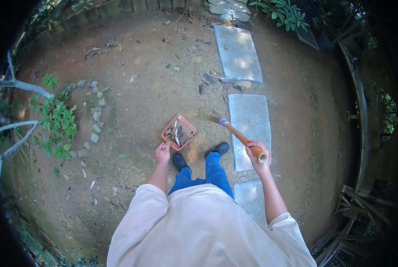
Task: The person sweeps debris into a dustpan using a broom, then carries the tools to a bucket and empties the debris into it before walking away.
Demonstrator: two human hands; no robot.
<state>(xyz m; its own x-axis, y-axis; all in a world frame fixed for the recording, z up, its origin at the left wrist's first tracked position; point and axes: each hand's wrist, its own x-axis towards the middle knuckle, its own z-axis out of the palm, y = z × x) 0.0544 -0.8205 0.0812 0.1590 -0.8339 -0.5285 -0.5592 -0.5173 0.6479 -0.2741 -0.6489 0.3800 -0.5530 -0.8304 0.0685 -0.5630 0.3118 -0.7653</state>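
The fingers of the left hand [162, 152] are clamped on the short handle of 1 dustpan [188, 127], mostly covering that handle. The fingers of the right hand [257, 155] are wrapped round the handle of 1 hand broom [239, 135], to the right of the dustpan. The broom's handle is smooth, orange-brown bamboo, round and hollow at its cut end, with a purple-and-white binding near thin, splayed bristles. These bristles point toward the dustpan, just beside its right corner; whether they touch the ground cannot be told.

The dustpan is reddish-orange, squarish, with a raised rim, and holds a loose heap of dry leaves [177, 134], curled and overlapping too much to count. On the near side of the dustpan stand 2 dark clogs [217, 150] with perforated tops, below blue jeans [216, 171] and a cream shirt [203, 227].

Bare brown soil [145, 98] surrounds the dustpan, cracked into small plates beyond it. To its right runs a row of 3 rough, grey, rectangular slabs [251, 116]. Well left of the dustpan, more than 10 rounded stones [97, 115] curve around 1 leafy green shrub [61, 124]. Beyond the dustpan, near the slabs, lie several dark, withered leaves [208, 78].
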